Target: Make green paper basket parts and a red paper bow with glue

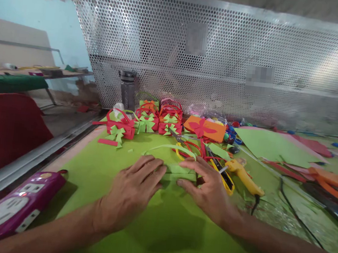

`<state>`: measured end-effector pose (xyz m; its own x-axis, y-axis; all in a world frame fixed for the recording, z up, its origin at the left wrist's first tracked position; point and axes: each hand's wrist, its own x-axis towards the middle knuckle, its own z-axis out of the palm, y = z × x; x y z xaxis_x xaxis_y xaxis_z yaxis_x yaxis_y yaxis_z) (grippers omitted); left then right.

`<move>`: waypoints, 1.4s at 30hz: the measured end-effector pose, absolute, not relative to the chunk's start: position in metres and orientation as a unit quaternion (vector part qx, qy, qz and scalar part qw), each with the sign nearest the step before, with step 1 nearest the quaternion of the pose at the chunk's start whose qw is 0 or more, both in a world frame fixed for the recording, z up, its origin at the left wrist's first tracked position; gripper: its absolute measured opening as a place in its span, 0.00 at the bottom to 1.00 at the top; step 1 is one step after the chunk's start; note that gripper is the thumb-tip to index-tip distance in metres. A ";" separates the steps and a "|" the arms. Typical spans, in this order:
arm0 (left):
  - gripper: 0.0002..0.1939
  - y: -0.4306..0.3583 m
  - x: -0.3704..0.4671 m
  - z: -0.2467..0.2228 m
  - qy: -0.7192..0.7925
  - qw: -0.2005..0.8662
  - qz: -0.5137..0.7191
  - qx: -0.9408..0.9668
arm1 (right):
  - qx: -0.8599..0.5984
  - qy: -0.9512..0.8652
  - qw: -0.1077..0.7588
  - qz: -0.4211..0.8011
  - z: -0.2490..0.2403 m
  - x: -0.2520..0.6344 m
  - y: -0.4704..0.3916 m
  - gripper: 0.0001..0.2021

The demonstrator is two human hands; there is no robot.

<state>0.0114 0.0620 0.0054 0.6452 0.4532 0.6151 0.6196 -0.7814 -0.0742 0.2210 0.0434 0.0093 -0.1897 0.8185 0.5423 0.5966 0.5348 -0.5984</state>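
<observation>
A small light-green paper box [179,173] with a thin curved green strip [174,146] over it lies on the green surface in front of me. My left hand [134,187] is closed over its left end, fingers together. At the right end my right hand [207,187] grips the box between thumb and fingers. Behind it stand several small red paper baskets [169,125] with green bows, beside an orange piece with a red bow [204,128]. Yellow-handled scissors [180,150] and a yellow-and-black cutter [226,181] lie just past my right hand.
A yellow glue gun [245,176] with a black cable lies at the right, near green sheets [275,145] and orange-handled scissors [332,180]. A purple power strip [18,203] is at the left. A dark bottle [127,90] stands before the perforated metal panel [226,40].
</observation>
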 end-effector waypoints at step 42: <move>0.25 0.062 0.017 0.002 -0.263 0.171 -0.253 -0.915 | -0.500 -0.826 0.238 0.108 0.009 0.211 0.030 0.34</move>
